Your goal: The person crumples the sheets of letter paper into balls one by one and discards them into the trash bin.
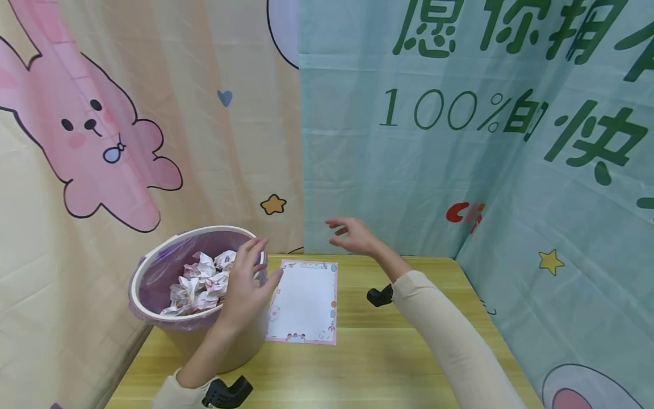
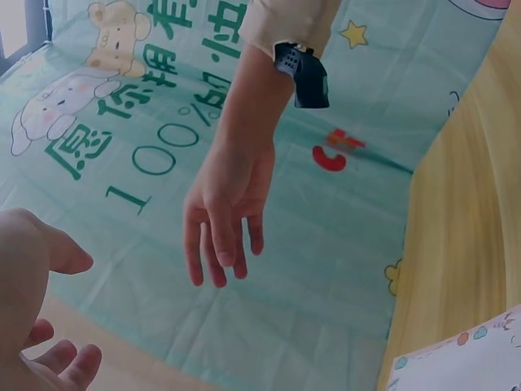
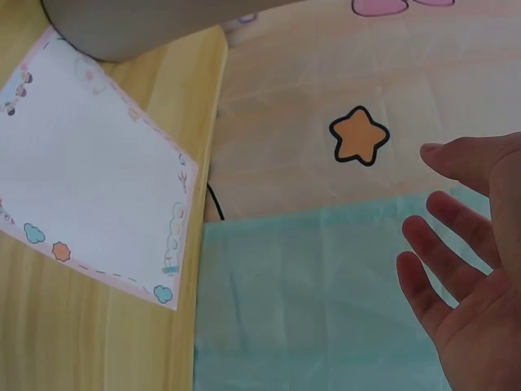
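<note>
In the head view, my left hand [image 1: 248,288] is raised in front of the bin's right rim, fingers loosely bent and nothing in its grasp. My right hand [image 1: 356,236] hovers above the table's far edge, fingers relaxed, with nothing held. A beige bin [image 1: 225,355] with a white rim and purple liner stands on the left of the table. Crumpled printed papers [image 1: 196,287] fill much of it. Between the hands, a white sheet with a decorated pink border [image 1: 304,304] lies flat; its left edge is partly hidden. In the left wrist view, the right hand [image 2: 230,199] hangs empty.
The wooden table [image 1: 388,352] ends at a printed cloth backdrop [image 1: 357,147] behind it and on both sides. Black wrist cameras sit on both wrists, one [image 1: 227,393] on the left and one [image 1: 380,296] on the right.
</note>
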Demonstrator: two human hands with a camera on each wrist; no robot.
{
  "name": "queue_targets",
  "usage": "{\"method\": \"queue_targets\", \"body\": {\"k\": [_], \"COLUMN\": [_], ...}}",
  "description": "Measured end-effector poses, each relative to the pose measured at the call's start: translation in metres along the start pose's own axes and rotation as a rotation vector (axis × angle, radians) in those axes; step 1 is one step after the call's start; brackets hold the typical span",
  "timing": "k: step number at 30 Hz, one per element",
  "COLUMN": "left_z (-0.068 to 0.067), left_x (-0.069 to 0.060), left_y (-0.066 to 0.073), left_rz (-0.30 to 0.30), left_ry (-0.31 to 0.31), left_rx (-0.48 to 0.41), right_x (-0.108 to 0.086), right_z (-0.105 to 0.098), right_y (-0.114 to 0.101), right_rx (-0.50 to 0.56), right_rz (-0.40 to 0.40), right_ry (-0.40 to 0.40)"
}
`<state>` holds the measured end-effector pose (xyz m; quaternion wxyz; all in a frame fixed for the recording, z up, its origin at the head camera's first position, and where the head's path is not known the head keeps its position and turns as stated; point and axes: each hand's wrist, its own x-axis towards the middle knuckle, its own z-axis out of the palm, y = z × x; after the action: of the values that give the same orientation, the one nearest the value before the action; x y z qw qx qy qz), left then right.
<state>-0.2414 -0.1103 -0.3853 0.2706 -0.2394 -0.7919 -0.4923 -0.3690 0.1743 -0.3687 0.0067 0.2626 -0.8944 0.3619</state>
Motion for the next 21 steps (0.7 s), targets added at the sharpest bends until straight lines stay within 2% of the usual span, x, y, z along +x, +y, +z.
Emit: {"method": "queue_targets", "body": {"k": [11, 14, 21], "left_z": [0.026, 0.032, 0.043], "left_x": [-0.013, -0.017, -0.028], "left_y": [-0.006, -0.009, -0.022], "left_rz": [-0.018, -0.041, -0.067], "left_ry": [-0.053, -0.061, -0.053], "left_rx": [-0.036, -0.047, -0.073], "right_x": [-0.010, -0.011, -0.012], "right_z": [0.007, 0.012, 0.025], "right_y": [0.023, 0.030, 0.046], "right_rx": [0.022, 0.036, 0.093], "right_rz": [0.062, 0.084, 0.108], "right_ry": [0.024, 0.025, 0.029]}}
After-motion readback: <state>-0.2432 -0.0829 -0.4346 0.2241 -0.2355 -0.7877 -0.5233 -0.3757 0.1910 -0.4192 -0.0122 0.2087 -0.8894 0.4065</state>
